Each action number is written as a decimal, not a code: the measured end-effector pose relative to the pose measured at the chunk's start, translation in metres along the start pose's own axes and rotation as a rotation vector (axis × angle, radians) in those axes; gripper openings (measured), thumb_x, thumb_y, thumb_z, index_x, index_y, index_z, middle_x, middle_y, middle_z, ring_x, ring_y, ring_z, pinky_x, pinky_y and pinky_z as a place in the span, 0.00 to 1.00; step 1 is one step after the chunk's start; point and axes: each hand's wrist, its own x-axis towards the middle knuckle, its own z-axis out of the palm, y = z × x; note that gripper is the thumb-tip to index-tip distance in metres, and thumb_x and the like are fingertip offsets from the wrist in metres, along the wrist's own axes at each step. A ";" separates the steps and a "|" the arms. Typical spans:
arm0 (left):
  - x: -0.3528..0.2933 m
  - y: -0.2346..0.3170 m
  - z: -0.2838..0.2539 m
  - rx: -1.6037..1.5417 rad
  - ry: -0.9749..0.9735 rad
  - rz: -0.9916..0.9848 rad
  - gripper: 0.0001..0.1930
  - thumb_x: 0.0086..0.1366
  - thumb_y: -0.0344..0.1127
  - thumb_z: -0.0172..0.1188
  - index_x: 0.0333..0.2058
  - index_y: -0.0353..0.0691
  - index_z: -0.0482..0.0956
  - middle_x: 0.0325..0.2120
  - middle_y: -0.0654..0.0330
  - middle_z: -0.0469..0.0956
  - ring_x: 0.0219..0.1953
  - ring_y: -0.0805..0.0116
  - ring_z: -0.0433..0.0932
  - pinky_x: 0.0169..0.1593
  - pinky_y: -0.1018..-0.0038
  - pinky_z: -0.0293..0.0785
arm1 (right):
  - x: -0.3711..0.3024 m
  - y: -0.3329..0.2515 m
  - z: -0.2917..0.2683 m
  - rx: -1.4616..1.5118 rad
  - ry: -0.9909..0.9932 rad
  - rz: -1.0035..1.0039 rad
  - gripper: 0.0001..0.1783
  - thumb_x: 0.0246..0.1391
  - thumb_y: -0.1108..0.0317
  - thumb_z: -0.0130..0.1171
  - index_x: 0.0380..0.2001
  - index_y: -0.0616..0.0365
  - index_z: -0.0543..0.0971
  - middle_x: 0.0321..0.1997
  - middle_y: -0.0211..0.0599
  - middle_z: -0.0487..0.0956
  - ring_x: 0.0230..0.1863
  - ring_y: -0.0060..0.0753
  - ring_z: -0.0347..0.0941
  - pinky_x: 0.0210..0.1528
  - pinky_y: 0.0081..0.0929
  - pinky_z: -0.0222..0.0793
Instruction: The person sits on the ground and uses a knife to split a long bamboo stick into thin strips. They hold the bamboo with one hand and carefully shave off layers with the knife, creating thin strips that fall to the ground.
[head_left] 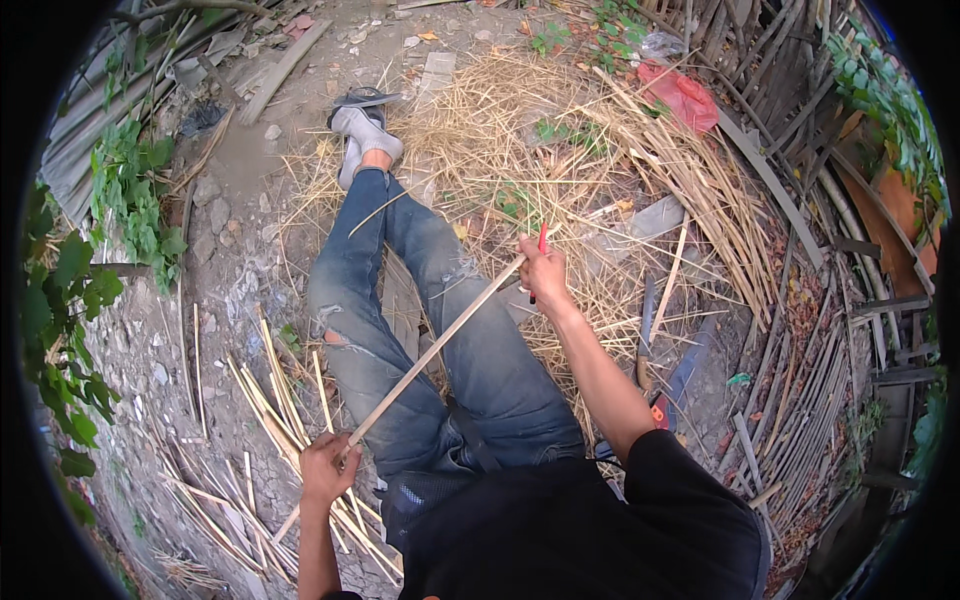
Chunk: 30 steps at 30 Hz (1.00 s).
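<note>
A long, pale wooden strip [435,350], bamboo-like, slants across my legs in jeans. My left hand [328,468] is closed round its lower part, beside my left hip. Past the left hand, the strip's tail reaches down toward the ground. Above my right knee, my right hand [543,275] is closed at the strip's upper end. A thin red tool [543,238] is also in that hand; its red end sticks up past the fingers and a dark piece shows below. The fingers hide its middle, so its kind is unclear.
Right of my legs lie a knife with a wooden handle [644,372] and a saw [682,375]. Pale shavings [510,130] cover the ground ahead. Split strips lie in a bundle [285,410] at left and a long pile [700,190] at right, near a red plastic bag [680,97].
</note>
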 end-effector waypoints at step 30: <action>0.135 0.131 -0.023 -0.573 0.114 0.020 0.22 0.77 0.40 0.54 0.64 0.36 0.74 0.59 0.48 0.79 0.63 0.61 0.76 0.65 0.69 0.68 | -0.123 -0.101 0.106 -1.270 -0.520 -0.667 0.28 0.68 0.45 0.54 0.36 0.65 0.80 0.20 0.56 0.79 0.25 0.65 0.79 0.31 0.56 0.74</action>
